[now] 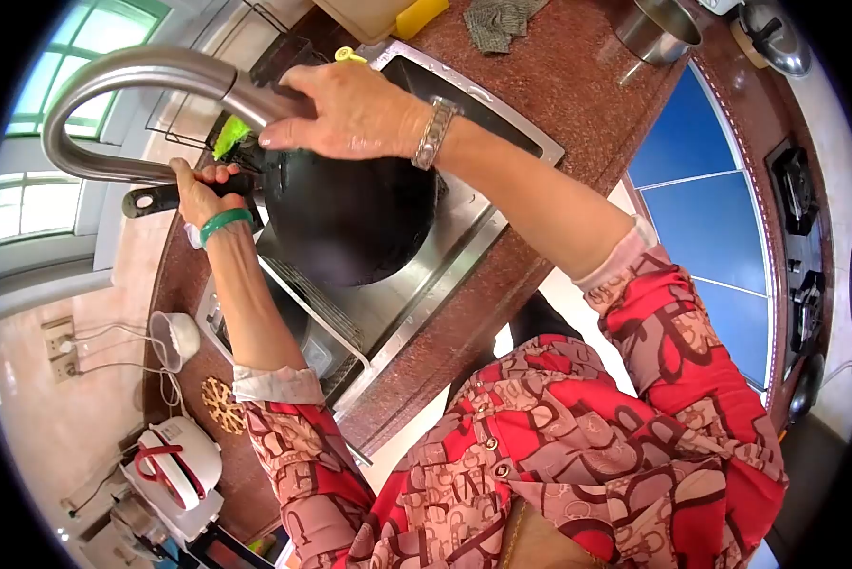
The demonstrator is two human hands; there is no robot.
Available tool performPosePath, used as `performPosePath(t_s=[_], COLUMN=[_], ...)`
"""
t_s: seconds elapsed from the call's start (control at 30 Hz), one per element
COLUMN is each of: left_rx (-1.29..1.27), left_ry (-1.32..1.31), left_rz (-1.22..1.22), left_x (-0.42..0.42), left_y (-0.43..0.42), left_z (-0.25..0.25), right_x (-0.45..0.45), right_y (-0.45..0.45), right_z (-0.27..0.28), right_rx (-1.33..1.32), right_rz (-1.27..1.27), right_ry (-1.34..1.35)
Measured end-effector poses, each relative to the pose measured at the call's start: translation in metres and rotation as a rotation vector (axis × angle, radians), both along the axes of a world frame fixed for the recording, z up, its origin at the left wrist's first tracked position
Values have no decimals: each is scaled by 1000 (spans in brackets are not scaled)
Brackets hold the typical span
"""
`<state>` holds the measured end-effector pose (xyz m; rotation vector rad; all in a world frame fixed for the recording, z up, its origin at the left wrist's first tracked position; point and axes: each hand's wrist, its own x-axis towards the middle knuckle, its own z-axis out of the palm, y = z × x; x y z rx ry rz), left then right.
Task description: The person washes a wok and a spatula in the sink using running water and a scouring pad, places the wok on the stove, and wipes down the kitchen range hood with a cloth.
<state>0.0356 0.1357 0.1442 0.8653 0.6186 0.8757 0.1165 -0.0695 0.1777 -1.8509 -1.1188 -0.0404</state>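
Black pan lay left of centre in the frame, over the sink. Its handle ran leftward into the left hand; the right hand was just above the pan's upper edge. Steel pot stood on the surface, upper right of the frame; contents could not be made out. Left hand was closed round the handle. Right hand was wrapped round the end of the faucet.

I see a black pan, a speckled reddish-brown tabletop, blue cabinet panels, a green bracelet, and red-and-pink sleeves patterned with brown loops.
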Motion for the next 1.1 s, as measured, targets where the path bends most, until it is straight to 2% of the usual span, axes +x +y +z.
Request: performPosePath(t_s=[0.13, 0.17, 0.2, 0.23, 0.27, 0.3, 0.4, 0.5, 0.57, 0.63, 0.77, 0.97, 1.1], left_rx=[118, 119, 259, 603, 1068, 1441, 1428, 1243, 142, 106, 36, 35, 66], left_ry=[58, 38, 113, 436, 883, 1151, 1073, 964, 89, 21, 8, 14, 11], left_rz=[42, 63, 69, -28, -38, 28, 52, 70, 59, -24, -22, -15, -118], left_x=[8, 14, 17, 13, 9, 5, 2, -1, 4, -9, -30, -61, -66], left_y=[-15, 2, 8, 15, 20, 22, 19, 9, 11, -16, -17, -40, -67], left_z=[8, -5, -10, -14, -15, -15, -15, -12, -15, 5, 2, 7, 21], right_x=[-24, -30, -33, -37, -41, -43, -47, -47, -45, -38, -12, 26, 43], right_y=[-1, -2, -3, -4, -5, -4, -2, -3, -4, -3, -6, 3, 1], right_z=[0, 1, 3, 6, 6, 6, 5, 5, 4, 1, -8, -16, -21], right_rx=[21, 16, 3, -21, -30, -38, -38, -6, -39, -34, -10, -34, -109], right_rz=[-33, -37, -21, 2, -5, -11, -14, -11, -1, -72, -93, -70, 15], right_ry=[-112, -113, -123, -113, -137, -161, -126, -100, -49, -71, -163, -115, -3])
